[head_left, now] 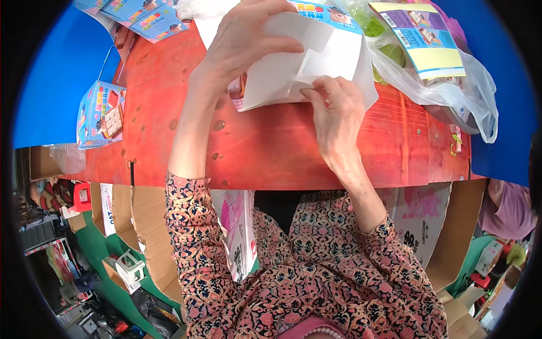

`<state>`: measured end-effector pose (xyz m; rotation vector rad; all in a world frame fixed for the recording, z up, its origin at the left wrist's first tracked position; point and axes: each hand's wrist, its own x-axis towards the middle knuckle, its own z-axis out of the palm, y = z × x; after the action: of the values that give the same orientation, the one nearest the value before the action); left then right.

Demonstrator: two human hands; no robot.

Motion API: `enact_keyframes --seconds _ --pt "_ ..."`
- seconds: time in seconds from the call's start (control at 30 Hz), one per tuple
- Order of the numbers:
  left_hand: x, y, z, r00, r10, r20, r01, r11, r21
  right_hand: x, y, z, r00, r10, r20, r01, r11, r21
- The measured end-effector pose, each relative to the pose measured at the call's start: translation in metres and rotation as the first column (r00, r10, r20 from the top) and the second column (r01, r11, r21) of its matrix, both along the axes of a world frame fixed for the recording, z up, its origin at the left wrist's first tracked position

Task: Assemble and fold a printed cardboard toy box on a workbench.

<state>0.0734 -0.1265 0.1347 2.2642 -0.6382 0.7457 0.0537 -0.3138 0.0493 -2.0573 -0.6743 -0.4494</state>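
Observation:
An unfolded paperboard carton (344, 59) lies at the far middle of the table, its plain white inside facing me and a blue printed panel at its far edge. My left hand (243, 42) curves around its left side, thumb along a white panel and fingers at the far edge, gripping it. My right hand (339, 110) pinches a small white flap near the carton's close edge between thumb and fingertips. Something pink-checked shows partly under the carton beside my left wrist; its kind is hidden.
A folded blue box (100, 116) stands at the table's left edge. Flat printed cartons (144, 20) lie at the far left. A printed carton sheet (420, 39) rests on a clear plastic bag (474, 85) at right. Cardboard boxes (149, 226) stand below the red table (271, 152).

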Motion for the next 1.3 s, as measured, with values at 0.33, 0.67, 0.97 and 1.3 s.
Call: enact_keyframes --seconds 0.33,0.67,0.97,1.3 --pt "-0.023 -0.006 0.006 0.962 0.209 -0.174 -0.220 0.974 -0.048 -0.007 0.004 -0.013 0.979 -0.047 -0.196 0.087 0.975 0.203" --pt "-0.036 -0.008 0.004 0.957 0.286 -0.059 -0.276 0.952 0.130 -0.004 0.014 -0.011 0.958 -0.098 -0.271 0.162 0.961 0.224" --pt "-0.028 -0.001 -0.023 0.965 0.261 -0.030 -0.262 0.965 -0.028 -0.004 0.019 -0.011 0.967 -0.087 -0.240 0.159 0.940 0.302" --pt "-0.011 0.002 -0.033 0.987 0.059 0.151 -0.021 0.969 -0.245 -0.022 0.025 -0.031 0.914 0.310 -0.262 -0.033 0.701 0.713"
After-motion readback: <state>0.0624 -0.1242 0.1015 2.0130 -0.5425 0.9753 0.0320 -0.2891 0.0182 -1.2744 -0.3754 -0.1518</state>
